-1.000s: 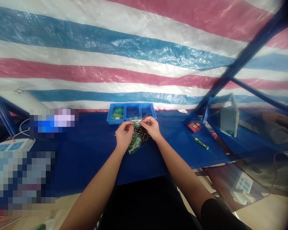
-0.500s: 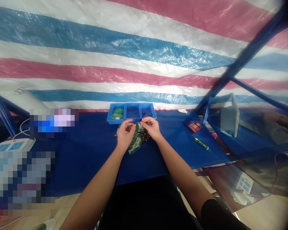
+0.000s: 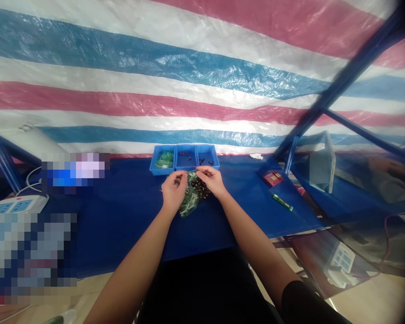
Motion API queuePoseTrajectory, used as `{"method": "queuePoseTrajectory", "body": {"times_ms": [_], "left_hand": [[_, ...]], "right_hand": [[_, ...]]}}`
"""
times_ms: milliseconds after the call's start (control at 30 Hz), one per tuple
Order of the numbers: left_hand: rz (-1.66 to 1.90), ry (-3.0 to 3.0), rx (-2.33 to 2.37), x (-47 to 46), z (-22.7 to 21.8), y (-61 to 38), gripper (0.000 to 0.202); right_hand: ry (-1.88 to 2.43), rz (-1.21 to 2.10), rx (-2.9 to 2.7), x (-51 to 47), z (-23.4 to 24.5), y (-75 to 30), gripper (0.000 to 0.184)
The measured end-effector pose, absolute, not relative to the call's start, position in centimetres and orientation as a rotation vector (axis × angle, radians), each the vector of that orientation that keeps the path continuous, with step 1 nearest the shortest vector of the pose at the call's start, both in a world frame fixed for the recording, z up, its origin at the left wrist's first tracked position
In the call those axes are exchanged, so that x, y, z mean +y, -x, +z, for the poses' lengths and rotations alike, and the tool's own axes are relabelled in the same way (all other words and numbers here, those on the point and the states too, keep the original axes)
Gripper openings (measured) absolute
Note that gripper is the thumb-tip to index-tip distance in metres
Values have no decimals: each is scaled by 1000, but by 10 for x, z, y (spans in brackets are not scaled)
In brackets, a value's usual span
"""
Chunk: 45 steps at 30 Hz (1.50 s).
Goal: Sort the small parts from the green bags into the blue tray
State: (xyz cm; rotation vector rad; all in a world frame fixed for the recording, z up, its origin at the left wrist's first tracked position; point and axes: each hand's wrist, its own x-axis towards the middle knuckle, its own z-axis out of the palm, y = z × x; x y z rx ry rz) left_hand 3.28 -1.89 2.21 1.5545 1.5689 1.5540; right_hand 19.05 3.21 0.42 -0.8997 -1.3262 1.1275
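My left hand [image 3: 173, 191] and my right hand [image 3: 212, 181] are at the far side of the blue table, a small gap between them. Each has its fingers drawn into a pinch; whatever they hold is too small to name. Below and between them lies a heap of small green strip-like pieces [image 3: 189, 202], partly covered by my left hand. Dark, brownish screw-like pieces [image 3: 202, 189] are mixed in on the right, close to my right hand. Just beyond my fingertips stand three joined blue bins [image 3: 185, 169].
Green pieces [image 3: 164, 159] fill the left bin; a few dark pieces [image 3: 206, 162] lie in the others. To the right are a red box [image 3: 273, 178] and a green tube [image 3: 282, 202]. A power strip [image 3: 18, 207] lies at left. A blue metal post [image 3: 292, 155] rises at right.
My left hand has shifted slightly left and its fingertips dipped a little. My right hand's fingers have moved slightly left and down, still pinched. The heap and bins stay in place.
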Motion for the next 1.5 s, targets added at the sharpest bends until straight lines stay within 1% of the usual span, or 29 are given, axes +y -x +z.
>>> {"method": "queuePoseTrajectory", "body": {"times_ms": [67, 133, 267, 367, 467, 600, 767, 1033, 1233, 1333, 1400, 1500], "left_hand": [[1592, -1578, 1569, -19, 23, -33, 23], [1615, -1624, 1585, -19, 24, -32, 23], [1552, -1601, 1612, -20, 22, -32, 24], [1541, -1564, 1527, -21, 23, -32, 24], [1552, -1602, 1468, -23, 26, -33, 24], [1542, -1592, 1523, -23, 28, -34, 21], [1543, -1563, 1544, -20, 24, -35, 17], [1601, -1633, 1511, -20, 23, -32, 20], [1918, -1372, 1655, -21, 28, -32, 30], [2002, -1235, 1722, -18, 29, -28, 36], [1978, -1210, 1729, -16, 28, -23, 41], [1752, -1303, 1723, -11, 24, -13, 50]], "right_hand": [[913, 1048, -1357, 33, 2, -191, 27], [923, 1036, -1368, 33, 2, -192, 27], [914, 1187, -1352, 30, 6, -193, 34], [875, 1226, -1323, 28, 9, -193, 35], [856, 1164, -1302, 28, 8, -193, 28], [822, 1069, -1324, 29, 6, -192, 20], [872, 1055, -1351, 29, 6, -192, 19], [866, 1011, -1385, 30, 2, -191, 20], [920, 1033, -1387, 30, 2, -190, 26], [905, 1061, -1382, 30, 1, -191, 26], [885, 1079, -1384, 31, -1, -191, 26], [888, 1099, -1395, 31, -3, -190, 26]]}}
